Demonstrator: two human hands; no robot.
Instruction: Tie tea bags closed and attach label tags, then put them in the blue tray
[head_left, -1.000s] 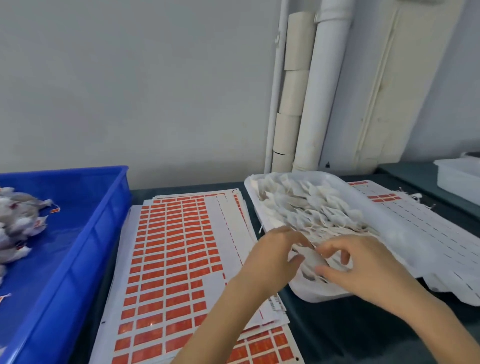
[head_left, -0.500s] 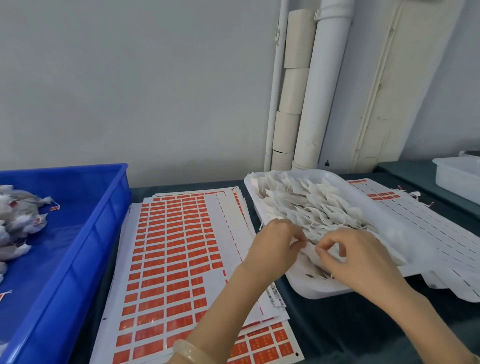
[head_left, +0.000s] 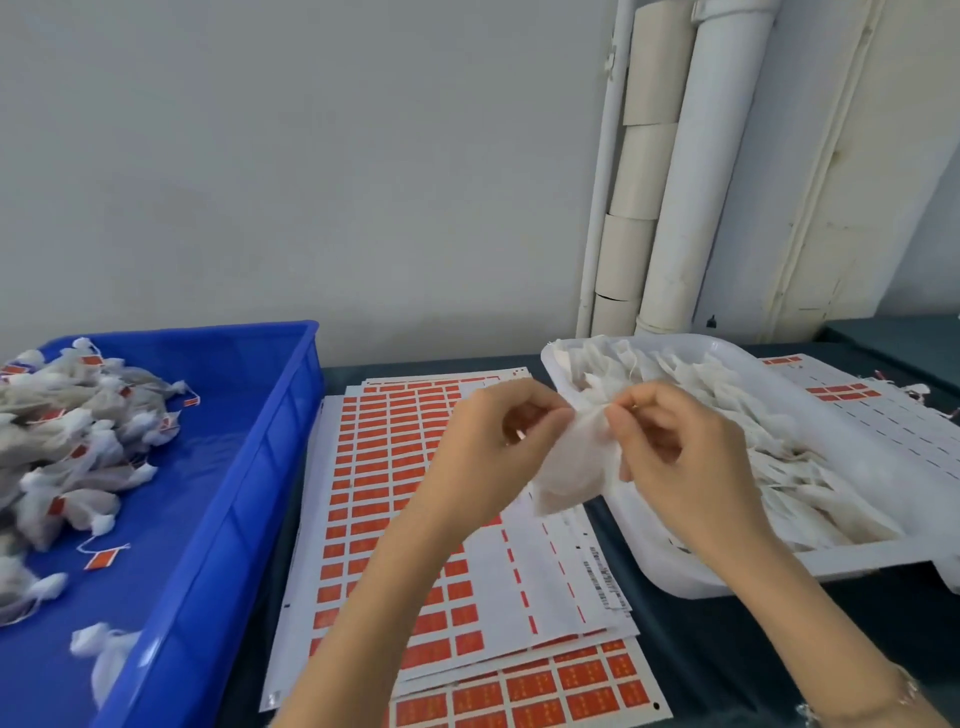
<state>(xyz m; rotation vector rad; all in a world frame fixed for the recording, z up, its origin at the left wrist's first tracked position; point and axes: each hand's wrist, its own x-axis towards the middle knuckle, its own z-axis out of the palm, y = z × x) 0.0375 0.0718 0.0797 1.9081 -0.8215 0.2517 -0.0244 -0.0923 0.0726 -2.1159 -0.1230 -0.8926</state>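
A white tea bag (head_left: 569, 475) hangs in the air between my hands, above the sheets of red label tags (head_left: 395, 499). My left hand (head_left: 485, 449) pinches its top from the left, and my right hand (head_left: 680, 457) pinches the same top from the right. The white tray (head_left: 691, 577) at the right holds several untied tea bags (head_left: 737, 415). The blue tray (head_left: 249, 499) at the left holds a pile of tied bags with red tags (head_left: 67, 447).
More label sheets (head_left: 893, 421) lie under and beyond the white tray at the far right. White pipes (head_left: 691, 171) run down the wall behind the table. The table top is dark (head_left: 727, 649).
Both hands have risen out of the white tray and shifted left, lifting one tea bag with them. The view has tilted, so more of the blue tray shows.
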